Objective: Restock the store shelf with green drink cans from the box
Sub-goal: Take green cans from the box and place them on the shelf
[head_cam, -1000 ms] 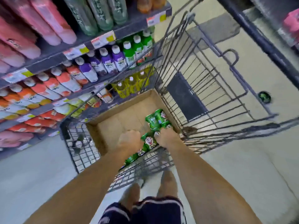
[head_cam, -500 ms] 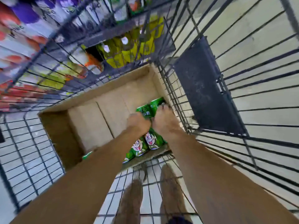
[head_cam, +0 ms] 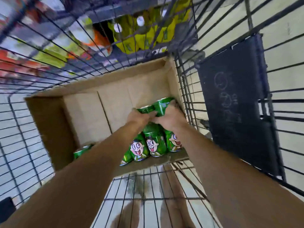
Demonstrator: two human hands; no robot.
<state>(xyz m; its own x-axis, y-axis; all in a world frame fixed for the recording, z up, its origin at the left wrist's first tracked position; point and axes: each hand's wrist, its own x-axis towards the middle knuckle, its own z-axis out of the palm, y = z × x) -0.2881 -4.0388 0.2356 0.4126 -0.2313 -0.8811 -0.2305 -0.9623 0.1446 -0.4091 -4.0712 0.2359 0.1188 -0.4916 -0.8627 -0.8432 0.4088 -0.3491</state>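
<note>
An open cardboard box (head_cam: 85, 116) lies inside a wire shopping cart (head_cam: 24, 125). Green drink cans with a cartoon face (head_cam: 153, 143) stand along the box's near wall, and one more green can (head_cam: 82, 151) shows at the near left. Both arms reach down into the box. My left hand (head_cam: 139, 116) and my right hand (head_cam: 169, 118) are side by side, each gripping green cans (head_cam: 158, 106) at the box's right side. The fingers are hidden under the cans, and the image is blurred there.
The cart's black flap (head_cam: 235, 102) hangs at the right. Behind the cart's wire stands the store shelf with yellow-green bottles (head_cam: 144, 35) and orange and red packs (head_cam: 41, 56), all blurred. My feet (head_cam: 169, 203) show through the cart's floor on pale tiles.
The view has dropped closer into the cart. Both hands moved from the near cans toward the box's far right and now grip cans raised a little above the others.
</note>
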